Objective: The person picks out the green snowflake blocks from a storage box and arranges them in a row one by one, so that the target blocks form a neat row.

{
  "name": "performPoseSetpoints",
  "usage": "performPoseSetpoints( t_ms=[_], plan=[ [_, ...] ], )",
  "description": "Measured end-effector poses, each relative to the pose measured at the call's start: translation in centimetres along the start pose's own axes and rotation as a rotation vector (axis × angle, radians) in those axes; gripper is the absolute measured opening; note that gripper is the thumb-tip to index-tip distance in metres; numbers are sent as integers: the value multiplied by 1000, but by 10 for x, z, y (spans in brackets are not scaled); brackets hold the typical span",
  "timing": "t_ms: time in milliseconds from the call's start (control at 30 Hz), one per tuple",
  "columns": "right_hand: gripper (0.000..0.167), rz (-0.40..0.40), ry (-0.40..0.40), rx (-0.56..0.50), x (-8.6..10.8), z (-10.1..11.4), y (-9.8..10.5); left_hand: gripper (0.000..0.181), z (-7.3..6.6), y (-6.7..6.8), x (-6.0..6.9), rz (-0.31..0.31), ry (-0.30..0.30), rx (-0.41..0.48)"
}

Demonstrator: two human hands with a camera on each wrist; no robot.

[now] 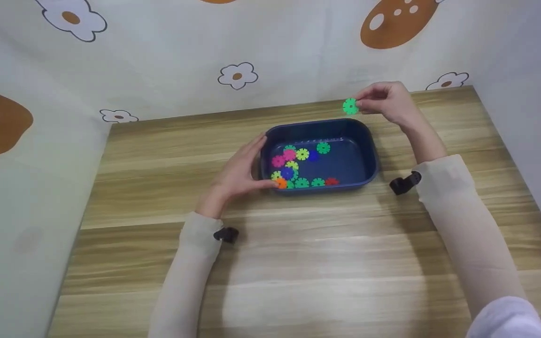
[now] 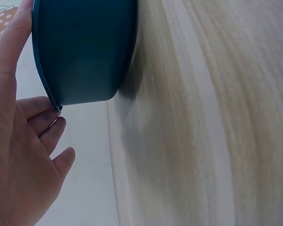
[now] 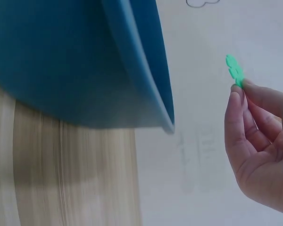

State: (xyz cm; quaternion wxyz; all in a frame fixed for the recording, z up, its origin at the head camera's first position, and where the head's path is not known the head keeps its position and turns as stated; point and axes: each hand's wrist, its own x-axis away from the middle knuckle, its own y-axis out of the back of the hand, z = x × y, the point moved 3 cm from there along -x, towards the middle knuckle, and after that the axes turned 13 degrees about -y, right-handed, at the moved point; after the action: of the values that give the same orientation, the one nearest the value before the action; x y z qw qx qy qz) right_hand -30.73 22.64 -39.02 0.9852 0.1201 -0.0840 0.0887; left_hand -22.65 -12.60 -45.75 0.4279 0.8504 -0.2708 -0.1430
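A dark blue plastic tray [image 1: 352,164] sits on the tabletop with several coloured notched discs lying mostly in its left part. At its left end my left hand [image 1: 237,173] holds it, thumb at the near rim and fingers at the far left corner. In the left wrist view these fingers touch the rim of the tray [image 2: 87,52]. Above and beyond the tray's far right corner, my right hand [image 1: 390,104] pinches a green snowflake disc [image 1: 350,106] between thumb and fingertips. The right wrist view shows this disc [image 3: 235,69] nearly edge-on.
Among the discs in the tray are an orange disc [image 1: 281,183] by my left thumb, a red disc [image 1: 331,181] and a green disc [image 1: 323,148]. A patterned cloth [image 1: 172,61] hangs behind the wood-grain table [image 1: 158,197]. Black wrist cameras protrude from both sleeves.
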Motion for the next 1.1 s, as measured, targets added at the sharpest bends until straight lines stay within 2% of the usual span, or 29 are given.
performPoseSetpoints(
  t_ms=[167,400,1100],
  plan=[
    [9,-53,9,-66,-1,-5,13,116,0,1,-1,7,1,-11],
    [10,-119,-10,-89,-3,-15,28,116,-1,2,-2,-2,-23,-4],
    [10,-193,-150,-116,-8,-52,54,118,-2,2,-1,-2,-28,-10]
  ],
)
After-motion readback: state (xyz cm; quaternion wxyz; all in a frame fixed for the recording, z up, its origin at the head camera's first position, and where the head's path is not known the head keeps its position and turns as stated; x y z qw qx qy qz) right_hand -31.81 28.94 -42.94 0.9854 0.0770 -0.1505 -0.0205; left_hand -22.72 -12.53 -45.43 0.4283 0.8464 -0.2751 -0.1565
